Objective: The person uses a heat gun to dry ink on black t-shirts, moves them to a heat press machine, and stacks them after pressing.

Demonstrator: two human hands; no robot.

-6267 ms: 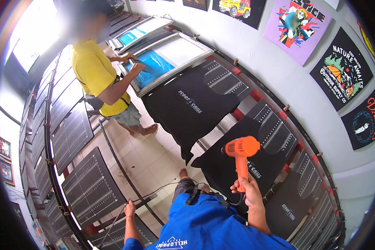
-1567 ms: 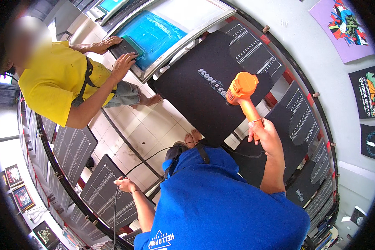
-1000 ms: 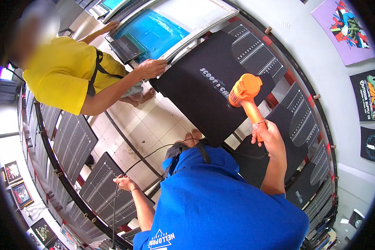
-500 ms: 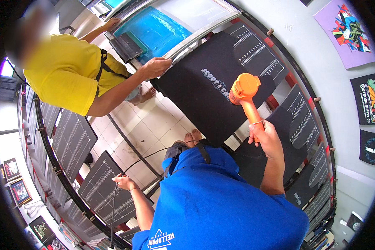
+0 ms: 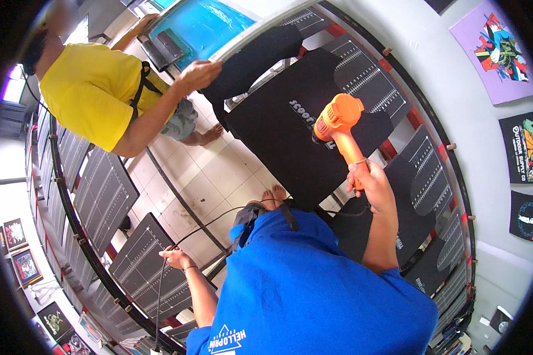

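An orange heat gun (image 5: 342, 118) is gripped by its handle in my right hand (image 5: 374, 186). Its nozzle points down over the white print (image 5: 302, 112) on a black shirt (image 5: 278, 148), which lies flat on a board in front of me. Part of the print is hidden behind the gun. Low on the left, my left hand (image 5: 176, 258) is closed around a thin black cord (image 5: 159, 290), which hangs below the fingers and also runs toward my waist.
A co-worker in a yellow shirt (image 5: 89, 94) stands at the far left, hands on a framed blue screen (image 5: 204, 29). Another dark garment (image 5: 254, 59) lies under that frame. Printing boards (image 5: 105, 201) line both sides, along black rails. Sample prints (image 5: 497, 50) hang on the right wall.
The co-worker's screen has shifted away to the far left, showing more of the boards. My right hand has moved the heat gun slightly left and tilted it. My left hand has barely moved.
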